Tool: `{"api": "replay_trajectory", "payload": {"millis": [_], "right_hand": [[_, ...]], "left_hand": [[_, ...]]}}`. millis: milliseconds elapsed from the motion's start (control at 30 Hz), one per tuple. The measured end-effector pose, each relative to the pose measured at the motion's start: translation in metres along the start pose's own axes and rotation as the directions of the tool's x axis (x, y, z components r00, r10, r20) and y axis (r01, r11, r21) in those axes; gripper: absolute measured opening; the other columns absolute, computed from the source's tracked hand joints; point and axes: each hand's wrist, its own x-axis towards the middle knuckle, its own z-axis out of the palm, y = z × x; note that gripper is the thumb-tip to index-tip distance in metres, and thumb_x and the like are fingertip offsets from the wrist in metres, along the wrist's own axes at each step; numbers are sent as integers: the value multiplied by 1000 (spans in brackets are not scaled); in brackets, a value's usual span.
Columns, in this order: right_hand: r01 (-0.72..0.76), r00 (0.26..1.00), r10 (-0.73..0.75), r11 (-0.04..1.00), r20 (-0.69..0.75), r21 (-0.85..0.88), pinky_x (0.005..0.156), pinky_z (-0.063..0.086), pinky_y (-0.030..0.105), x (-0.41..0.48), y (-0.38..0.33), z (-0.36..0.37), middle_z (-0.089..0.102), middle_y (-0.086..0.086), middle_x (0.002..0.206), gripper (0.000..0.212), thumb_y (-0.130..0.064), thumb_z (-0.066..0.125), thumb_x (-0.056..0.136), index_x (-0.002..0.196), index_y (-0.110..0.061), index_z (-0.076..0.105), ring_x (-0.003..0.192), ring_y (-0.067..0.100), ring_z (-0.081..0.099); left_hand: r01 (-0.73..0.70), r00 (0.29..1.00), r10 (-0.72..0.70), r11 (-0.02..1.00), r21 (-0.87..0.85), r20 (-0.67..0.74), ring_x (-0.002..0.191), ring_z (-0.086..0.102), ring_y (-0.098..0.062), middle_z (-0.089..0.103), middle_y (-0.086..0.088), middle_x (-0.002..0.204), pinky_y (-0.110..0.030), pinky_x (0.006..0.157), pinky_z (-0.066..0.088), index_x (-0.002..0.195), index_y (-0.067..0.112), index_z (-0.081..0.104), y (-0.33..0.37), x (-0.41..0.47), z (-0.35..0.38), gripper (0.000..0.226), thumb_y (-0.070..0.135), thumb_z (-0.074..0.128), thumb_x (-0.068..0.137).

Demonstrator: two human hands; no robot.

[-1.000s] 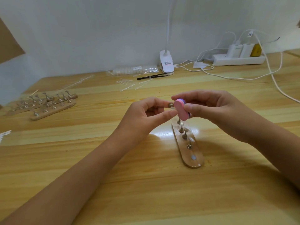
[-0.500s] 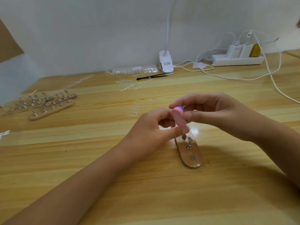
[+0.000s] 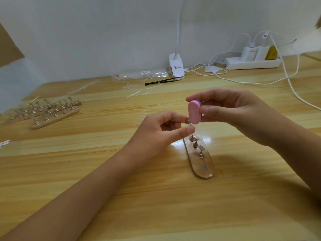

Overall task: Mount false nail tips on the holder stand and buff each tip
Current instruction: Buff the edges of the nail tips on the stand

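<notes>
My left hand [image 3: 159, 131] pinches a small metal peg [image 3: 188, 122] with a clear nail tip on it, lifted above the table. My right hand [image 3: 231, 112] holds a pink and purple buffer block [image 3: 193, 113] upright, its lower end touching the tip. Below them lies a wooden holder stand [image 3: 206, 171] with three metal pegs [image 3: 196, 145] carrying clear tips and one bare magnet spot near its front end.
Two more wooden stands with several pegs [image 3: 46, 110] lie at the far left. A bag of nail tips [image 3: 139, 74], a black tool [image 3: 161, 82] and a white clip lamp [image 3: 176, 66] sit by the wall. A power strip [image 3: 251, 62] with cables is at the back right.
Both hands rose from just above the stand, lifting the peg and buffer. More of the stand's pegs show now than half a second ago.
</notes>
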Motion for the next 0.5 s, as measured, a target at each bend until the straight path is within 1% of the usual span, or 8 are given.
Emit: {"api": "replay_trajectory", "payload": {"millis": [167, 233, 333, 400, 467, 500], "right_hand": [[-63, 989, 68, 997, 132, -44, 83, 53, 17, -2, -5, -9, 74, 1, 108, 30, -19, 64, 84, 114, -21, 71, 102, 14, 70], [-65, 990, 70, 997, 124, -51, 82, 53, 18, -2, -4, -8, 74, 1, 109, 30, -21, 64, 84, 114, -21, 71, 102, 14, 70], [-52, 997, 57, 996, 61, -73, 81, 53, 18, -1, 0, -3, 75, -2, 106, 29, -22, 62, 86, 114, -20, 70, 100, 11, 70], [-66, 994, 74, 993, 82, -94, 80, 53, 17, 0, -1, -4, 75, -3, 105, 29, -24, 62, 87, 114, -22, 71, 97, 9, 70], [-80, 989, 92, 992, 117, -98, 79, 53, 18, 0, -1, -6, 75, -2, 105, 28, -25, 62, 88, 113, -23, 72, 97, 11, 70], [-74, 990, 84, 993, 113, -93, 79, 53, 18, 0, -1, -6, 75, -2, 105, 27, -24, 62, 88, 113, -23, 72, 97, 12, 70]], "left_hand": [[4, 1000, -4, 1000, 1, 16, 69, 51, -6, 55, 13, 70, -18, 66, 43, 103, 15, 76, -1, -1, 4, 33, 33, 76, 74], [-16, 1000, 16, 999, 38, 15, 69, 52, -5, 56, 16, 70, -17, 68, 44, 103, 15, 75, -2, -2, 5, 32, 32, 76, 76], [-44, 999, 45, 996, 80, -9, 72, 53, -5, 56, 13, 73, -19, 71, 44, 102, 16, 75, 0, -4, 5, 28, 29, 78, 77], [-39, 998, 41, 999, 37, -51, 70, 53, -5, 56, 9, 72, -21, 68, 47, 101, 18, 75, 1, -3, 3, 31, 34, 76, 74], [-24, 996, 23, 1000, -3, -83, 72, 55, -7, 58, 5, 74, -25, 70, 51, 99, 20, 75, 2, -1, 1, 32, 37, 75, 71], [-28, 997, 28, 1000, 3, -78, 71, 55, -6, 58, 7, 74, -23, 69, 50, 99, 20, 75, 2, -2, 1, 32, 37, 75, 71]]}}
